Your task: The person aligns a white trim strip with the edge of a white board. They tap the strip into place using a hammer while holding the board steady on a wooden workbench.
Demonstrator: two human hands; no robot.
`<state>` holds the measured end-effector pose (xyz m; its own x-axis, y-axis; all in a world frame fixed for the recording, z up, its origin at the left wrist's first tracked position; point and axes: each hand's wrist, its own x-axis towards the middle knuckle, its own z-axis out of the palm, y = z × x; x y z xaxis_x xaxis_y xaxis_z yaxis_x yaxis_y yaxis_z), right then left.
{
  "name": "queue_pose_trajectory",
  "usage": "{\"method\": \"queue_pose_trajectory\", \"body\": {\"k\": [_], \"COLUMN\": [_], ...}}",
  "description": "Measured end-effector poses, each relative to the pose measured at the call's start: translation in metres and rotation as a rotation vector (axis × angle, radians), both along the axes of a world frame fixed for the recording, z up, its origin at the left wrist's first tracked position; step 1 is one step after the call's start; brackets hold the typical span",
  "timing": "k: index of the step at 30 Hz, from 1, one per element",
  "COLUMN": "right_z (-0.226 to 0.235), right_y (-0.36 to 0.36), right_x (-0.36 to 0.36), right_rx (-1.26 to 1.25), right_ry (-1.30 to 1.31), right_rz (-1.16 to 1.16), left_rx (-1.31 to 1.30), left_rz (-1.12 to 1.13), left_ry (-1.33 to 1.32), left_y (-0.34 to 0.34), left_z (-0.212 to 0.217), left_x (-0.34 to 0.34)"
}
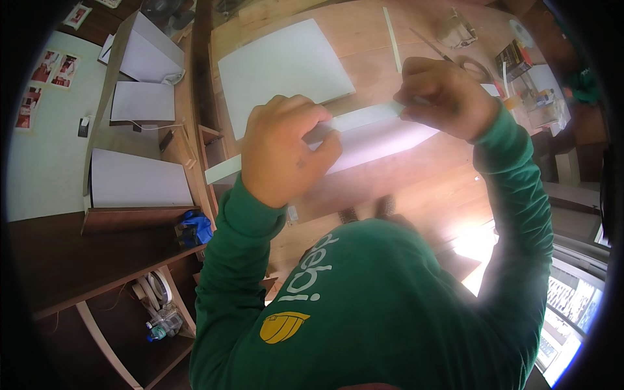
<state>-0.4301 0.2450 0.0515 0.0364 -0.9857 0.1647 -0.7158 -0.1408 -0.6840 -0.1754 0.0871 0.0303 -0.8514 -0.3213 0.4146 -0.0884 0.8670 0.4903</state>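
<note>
A long, narrow white strip (367,117) stretches between my two hands. My left hand (283,149) closes on it with thumb and fingertips, and its free end runs out past the wrist to the left. My right hand (448,97) pinches the strip's other end between curled fingers. Just below the strip lies a white sheet or panel (390,143) on the wooden table (364,188); whether strip and panel touch, I cannot tell. Beyond my left hand is a larger white board or stack of sheets (279,68).
Another white strip (392,39) lies at the table's far side. Scissors (474,67), a dark box (513,60) and a white roll (521,34) are at the far right. White panels (140,177) rest on the left bench, near a blue bag (196,229). Tape rolls (158,286) sit on a lower shelf.
</note>
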Motion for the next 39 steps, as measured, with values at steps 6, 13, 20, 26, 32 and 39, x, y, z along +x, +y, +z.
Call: {"method": "queue_pose_trajectory", "body": {"k": [6,13,20,26,32,39], "right_z": [-0.002,0.001,0.005,0.007,0.023,0.027], "right_y": [-0.001,0.001,0.002,0.004,0.012,0.048], "right_x": [-0.001,-0.002,-0.002,-0.004,-0.01,-0.058], "right_rx": [-0.003,-0.032,-0.028,-0.028,-0.012,0.055], "right_ry": [-0.023,0.032,0.035,0.068,0.289,0.057], "right_rz": [0.001,0.029,0.043,0.054,-0.005,-0.13], "left_rx": [0.05,0.01,-0.028,-0.054,0.007,0.021], "left_rz": [-0.021,-0.035,-0.079,-0.117,-0.112,-0.119], "left_ry": [0.01,-0.008,-0.01,0.076,0.023,0.062], "left_y": [0.003,0.007,0.015,0.02,0.019,0.02], "left_z": [-0.002,-0.001,0.0,-0.007,-0.006,-0.007], "left_x": [-0.008,-0.02,-0.043,-0.059,-0.057,-0.058]}}
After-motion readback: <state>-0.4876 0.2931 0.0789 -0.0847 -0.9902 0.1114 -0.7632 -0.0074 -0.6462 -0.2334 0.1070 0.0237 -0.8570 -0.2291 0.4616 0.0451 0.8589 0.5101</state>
